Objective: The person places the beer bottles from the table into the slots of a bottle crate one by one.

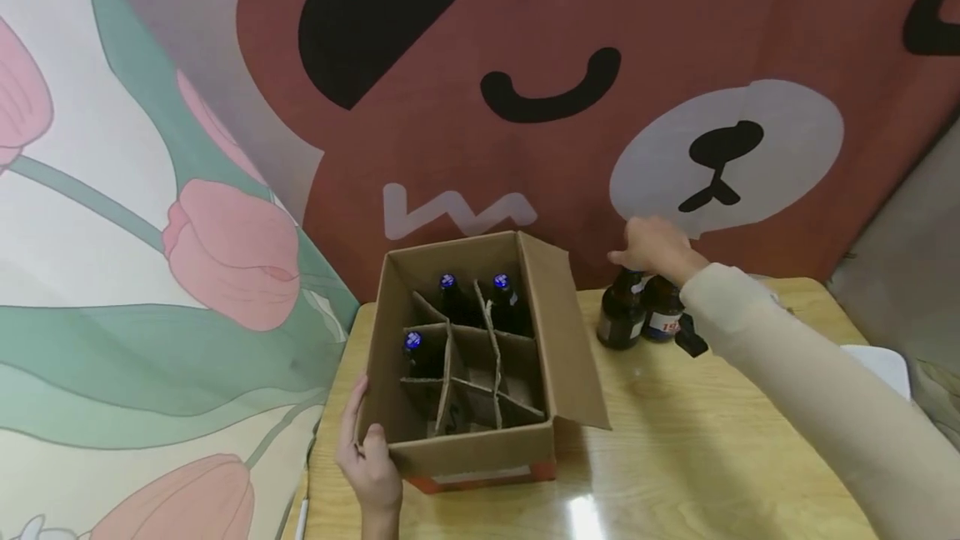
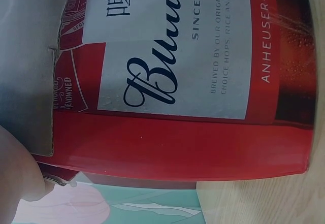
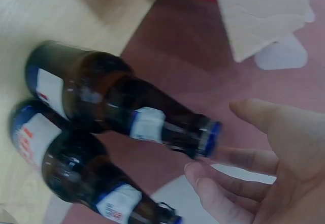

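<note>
An uncapped-flap cardboard beer box (image 1: 472,450) with red printed sides stands on the table, divided by cardboard partitions (image 1: 497,348). Three dark bottles with blue caps (image 1: 447,282) show in its back and left cells. My left hand (image 1: 371,467) grips the box's near left corner, thumb and fingers about the edge. To the right of the box stand two brown beer bottles, a nearer one (image 3: 91,89) and one beside it (image 3: 71,163). My right hand (image 3: 254,168) is at the first bottle's blue cap, fingertips close by it and thumb spread apart.
The box's right flap (image 1: 566,340) leans outward toward the bottles. Beside the bottles lies a small black object (image 1: 691,337). A white object (image 1: 881,367) sits at the table's right edge. Printed cloth (image 1: 450,132) hangs right behind the table, and more (image 1: 112,273) along its left.
</note>
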{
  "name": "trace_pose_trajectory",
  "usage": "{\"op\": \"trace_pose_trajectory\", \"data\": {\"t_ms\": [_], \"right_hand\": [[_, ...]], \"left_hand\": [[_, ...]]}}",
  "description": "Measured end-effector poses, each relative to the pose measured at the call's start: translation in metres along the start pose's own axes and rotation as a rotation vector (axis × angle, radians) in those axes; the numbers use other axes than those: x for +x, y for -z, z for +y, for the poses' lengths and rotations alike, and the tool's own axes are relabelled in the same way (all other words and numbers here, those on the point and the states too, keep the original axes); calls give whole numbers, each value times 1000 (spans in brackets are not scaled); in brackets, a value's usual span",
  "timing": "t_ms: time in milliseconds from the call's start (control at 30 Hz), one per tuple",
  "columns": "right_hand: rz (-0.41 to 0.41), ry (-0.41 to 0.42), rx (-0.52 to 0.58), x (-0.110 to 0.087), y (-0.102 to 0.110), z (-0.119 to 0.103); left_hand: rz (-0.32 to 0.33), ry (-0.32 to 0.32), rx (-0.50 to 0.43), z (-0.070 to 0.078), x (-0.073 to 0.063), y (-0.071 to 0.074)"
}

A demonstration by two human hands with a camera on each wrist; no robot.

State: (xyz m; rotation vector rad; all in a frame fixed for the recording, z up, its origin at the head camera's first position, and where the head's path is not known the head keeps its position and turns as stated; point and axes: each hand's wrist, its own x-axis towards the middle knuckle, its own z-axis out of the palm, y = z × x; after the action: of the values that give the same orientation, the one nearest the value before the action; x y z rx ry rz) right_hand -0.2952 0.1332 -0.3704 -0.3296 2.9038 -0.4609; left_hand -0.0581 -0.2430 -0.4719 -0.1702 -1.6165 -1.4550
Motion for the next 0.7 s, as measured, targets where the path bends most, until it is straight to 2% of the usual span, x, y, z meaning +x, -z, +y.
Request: {"op": "trace_pose_trajectory", "data": {"t_ms": [300,433,700], "right_hand": [[-29,-41,28,3,-27,16],[-1,-39,25,2,-33,19],[38,53,-32,-2,-37,13]], "left_hand": [[0,-8,30,-3,1,0],[-2,-4,25,-4,1,0],[1,-9,87,-4,-1,2]]}}
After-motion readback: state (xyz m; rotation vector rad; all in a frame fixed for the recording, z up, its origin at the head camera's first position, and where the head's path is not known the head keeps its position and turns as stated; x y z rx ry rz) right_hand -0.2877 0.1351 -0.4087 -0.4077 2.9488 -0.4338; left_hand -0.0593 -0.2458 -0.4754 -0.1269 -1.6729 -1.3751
